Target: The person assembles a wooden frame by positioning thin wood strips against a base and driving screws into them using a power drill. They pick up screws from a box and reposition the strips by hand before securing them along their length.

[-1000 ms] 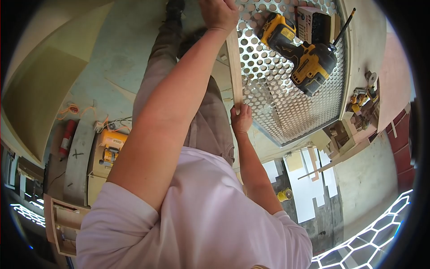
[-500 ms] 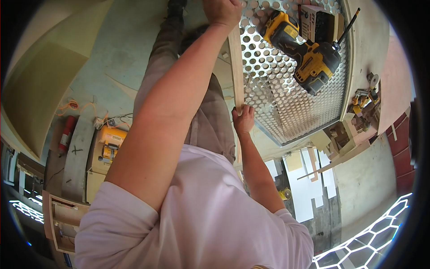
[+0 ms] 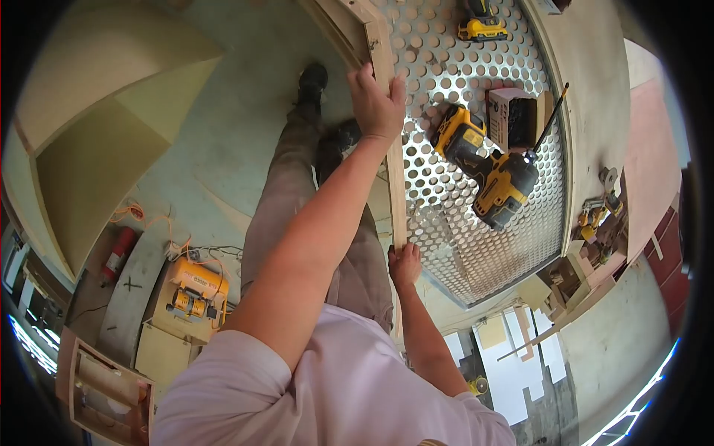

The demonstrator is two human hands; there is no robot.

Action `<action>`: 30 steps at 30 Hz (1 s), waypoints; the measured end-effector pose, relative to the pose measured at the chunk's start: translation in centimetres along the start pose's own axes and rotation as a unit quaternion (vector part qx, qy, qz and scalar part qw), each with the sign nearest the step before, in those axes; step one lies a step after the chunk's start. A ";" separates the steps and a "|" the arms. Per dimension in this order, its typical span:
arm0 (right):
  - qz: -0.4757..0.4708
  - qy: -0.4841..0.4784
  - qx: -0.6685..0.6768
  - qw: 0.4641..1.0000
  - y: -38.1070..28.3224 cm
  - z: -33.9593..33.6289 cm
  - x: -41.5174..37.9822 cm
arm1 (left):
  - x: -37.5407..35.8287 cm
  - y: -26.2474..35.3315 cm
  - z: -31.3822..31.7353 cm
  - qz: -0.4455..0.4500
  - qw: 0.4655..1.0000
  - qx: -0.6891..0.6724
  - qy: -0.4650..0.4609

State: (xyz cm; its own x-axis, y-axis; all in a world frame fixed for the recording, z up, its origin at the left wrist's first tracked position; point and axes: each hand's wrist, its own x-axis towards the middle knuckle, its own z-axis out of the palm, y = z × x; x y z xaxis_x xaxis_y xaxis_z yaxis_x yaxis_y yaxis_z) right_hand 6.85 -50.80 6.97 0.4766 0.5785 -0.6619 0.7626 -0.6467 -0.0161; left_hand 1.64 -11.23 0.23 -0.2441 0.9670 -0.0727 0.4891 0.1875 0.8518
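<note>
A light wooden frame (image 3: 397,193) runs along the near edge of the perforated metal tabletop (image 3: 445,260), with a joined corner showing at the top of the view. My left hand (image 3: 378,108) is closed around its long bar just below that corner, thumb on the tabletop side. Farther down the same bar, my right hand (image 3: 405,265) grips it with bent fingers. Right of the hands, a yellow and black cordless power tool (image 3: 500,178) with a long bit lies on the tabletop beside an open cardboard box (image 3: 512,119).
A second yellow tool (image 3: 482,28) is at the tabletop's far end. Curved wooden panels (image 3: 111,141) stand on the left. On the floor are an orange compressor (image 3: 197,290), cords and a red fire extinguisher (image 3: 119,255). White sheets (image 3: 506,372) lie at lower right.
The view has shifted, so the tabletop and tools appear lower. The frame's corner and a second yellow tool now show at the top. Both hands remain on the wooden bar.
</note>
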 end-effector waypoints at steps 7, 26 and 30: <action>-0.020 0.003 0.016 1.000 -0.1 -0.2 0.0 | 0.0 -0.2 0.0 0.012 1.000 0.021 0.008; 0.015 -0.059 -0.019 0.998 -0.7 -1.1 0.2 | 0.0 -0.3 0.0 0.010 1.000 -0.013 0.009; 0.021 -0.060 -0.009 0.998 -1.0 -1.4 0.4 | 0.2 -0.4 0.1 0.022 0.999 -0.017 0.018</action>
State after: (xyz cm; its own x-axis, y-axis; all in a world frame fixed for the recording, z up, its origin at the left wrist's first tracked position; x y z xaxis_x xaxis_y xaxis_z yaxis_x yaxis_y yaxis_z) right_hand 6.90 -49.20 7.80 0.4540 0.4867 -0.7463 0.7514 -0.6593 0.0271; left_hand 1.52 -11.12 -0.17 -0.2531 0.9673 -0.0175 0.4708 0.1390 0.8713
